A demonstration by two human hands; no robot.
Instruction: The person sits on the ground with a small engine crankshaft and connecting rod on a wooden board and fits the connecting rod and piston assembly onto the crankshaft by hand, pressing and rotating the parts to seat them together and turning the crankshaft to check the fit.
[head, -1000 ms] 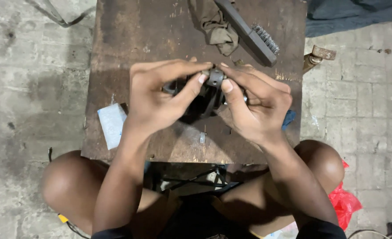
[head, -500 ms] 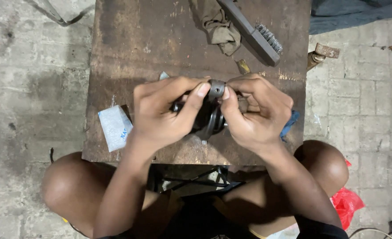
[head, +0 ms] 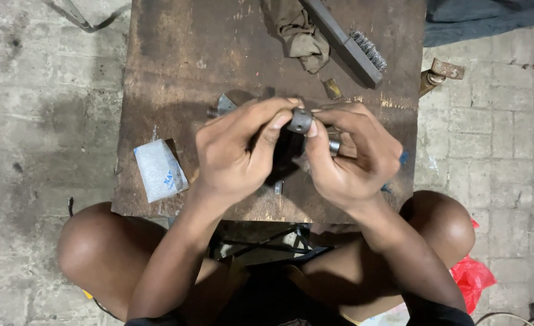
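Note:
My left hand [head: 237, 151] and my right hand [head: 348, 154] hold a small dark metal part [head: 298, 122] together above a rusty brown work table [head: 182, 72]. Thumbs and fingertips of both hands press on its grey cylindrical top. The fingers hide most of the part's black lower body. A metal ring shows on a finger of my right hand. A small grey metal piece [head: 225, 104] lies on the table just behind my left hand.
A wire brush with a dark handle [head: 348, 42] and a crumpled brown rag [head: 297, 33] lie at the table's far side. A white plastic packet [head: 158, 170] sits near the front left edge. My bare knees flank the table. A red bag [head: 472, 278] lies on the paved floor.
Both hands have kept their hold on the part and drifted slightly toward me and to the right. The fingers have shifted on the part's top.

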